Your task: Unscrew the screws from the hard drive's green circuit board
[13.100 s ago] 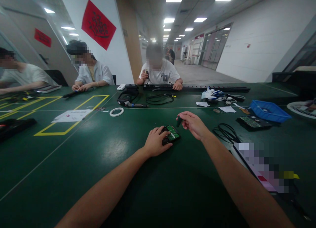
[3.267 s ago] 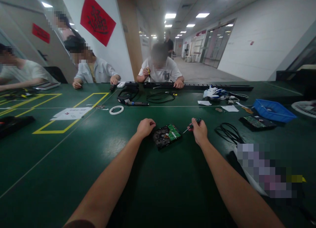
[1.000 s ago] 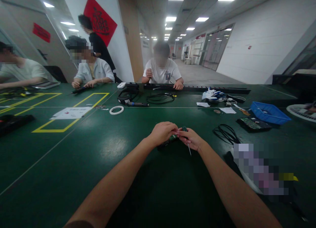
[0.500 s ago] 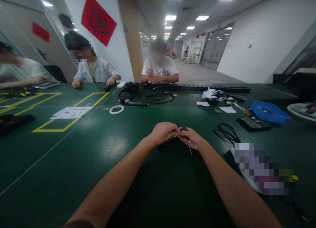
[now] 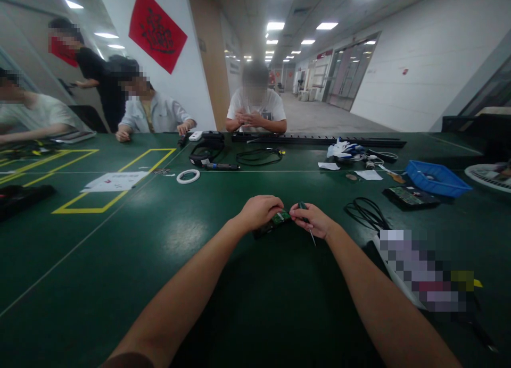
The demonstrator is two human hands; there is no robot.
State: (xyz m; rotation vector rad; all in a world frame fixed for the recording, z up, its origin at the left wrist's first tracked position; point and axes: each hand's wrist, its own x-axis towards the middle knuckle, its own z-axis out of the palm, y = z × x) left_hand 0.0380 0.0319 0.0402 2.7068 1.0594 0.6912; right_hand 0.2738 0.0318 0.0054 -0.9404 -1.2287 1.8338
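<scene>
Right hand clamped on 1 screwdriver, shaft angled downward below that hand. Left hand has fingertips bunched; whether they grip anything cannot be told. Hard drive, partly hidden, lies on the desk beneath the left hand. Black cable coiled right of the right hand.

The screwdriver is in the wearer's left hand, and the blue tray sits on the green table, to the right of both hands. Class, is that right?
Not quite: the hand is wrong. The head view shows the screwdriver in the right hand, not the left hand. The blue tray does sit on the green table, to the right of both hands.
</scene>
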